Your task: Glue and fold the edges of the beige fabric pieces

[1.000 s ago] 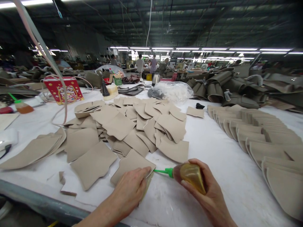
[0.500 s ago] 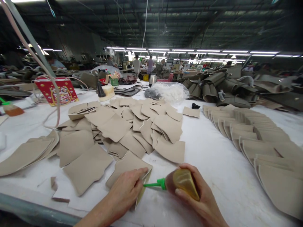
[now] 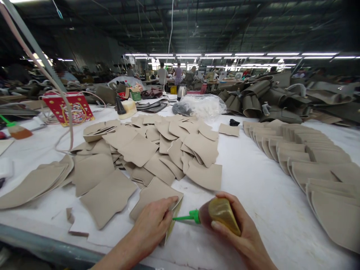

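My right hand point(image 3: 242, 234) is wrapped round an amber glue bottle point(image 3: 221, 215) whose green nozzle point(image 3: 185, 217) points left. The nozzle tip meets the lifted edge of a beige cut piece point(image 3: 154, 197) near the front of the white table point(image 3: 253, 187). My left hand point(image 3: 152, 225) rests on that piece with its fingers pinching the raised right edge. Behind it lies a loose heap of several similar beige pieces point(image 3: 157, 150).
Overlapping rows of beige pieces point(image 3: 306, 157) fill the right side. Curved beige pieces point(image 3: 33, 182) lie at the left. A red bag point(image 3: 69, 108), another glue bottle point(image 3: 17, 131), a clear plastic bag point(image 3: 204, 105) and dark rolled material point(image 3: 264, 99) sit further back. People work far behind.
The nozzle tip has slid down along the piece's right edge toward me, and my left fingers have shifted slightly along that edge. The view has dipped a little.
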The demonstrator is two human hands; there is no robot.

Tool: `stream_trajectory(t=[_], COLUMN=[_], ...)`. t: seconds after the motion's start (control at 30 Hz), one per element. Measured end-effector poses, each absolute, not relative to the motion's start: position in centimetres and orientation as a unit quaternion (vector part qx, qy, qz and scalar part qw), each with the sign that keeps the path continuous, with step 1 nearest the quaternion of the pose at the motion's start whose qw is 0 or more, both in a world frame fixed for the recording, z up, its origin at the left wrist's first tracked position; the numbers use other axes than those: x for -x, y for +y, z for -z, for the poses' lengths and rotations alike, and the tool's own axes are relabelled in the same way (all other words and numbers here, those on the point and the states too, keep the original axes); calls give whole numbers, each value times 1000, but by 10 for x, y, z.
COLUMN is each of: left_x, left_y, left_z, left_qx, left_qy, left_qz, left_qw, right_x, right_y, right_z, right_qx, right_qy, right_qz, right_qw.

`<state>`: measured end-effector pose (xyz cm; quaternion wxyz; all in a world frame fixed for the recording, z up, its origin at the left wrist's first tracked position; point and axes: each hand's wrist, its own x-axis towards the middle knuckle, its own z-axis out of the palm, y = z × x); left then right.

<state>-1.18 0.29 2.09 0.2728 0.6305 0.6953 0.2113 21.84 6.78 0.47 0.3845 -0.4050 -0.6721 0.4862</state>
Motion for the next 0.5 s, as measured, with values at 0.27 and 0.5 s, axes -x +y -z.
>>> stream_trajectory(t=[0.27,0.5], left_x=[11,10], left_y=[2,1], left_z=[-19,-19], left_qx=[-622,-617], left_qy=[703,706], left_qz=[-214,-219], left_qw=[271,271], right_x=[-218,-218], right_y=[53,49], right_z=[-4,-4], right_qx=[385,371], right_qy=[-673,-651], right_qz=[-507,-534], right_qw=[377,391])
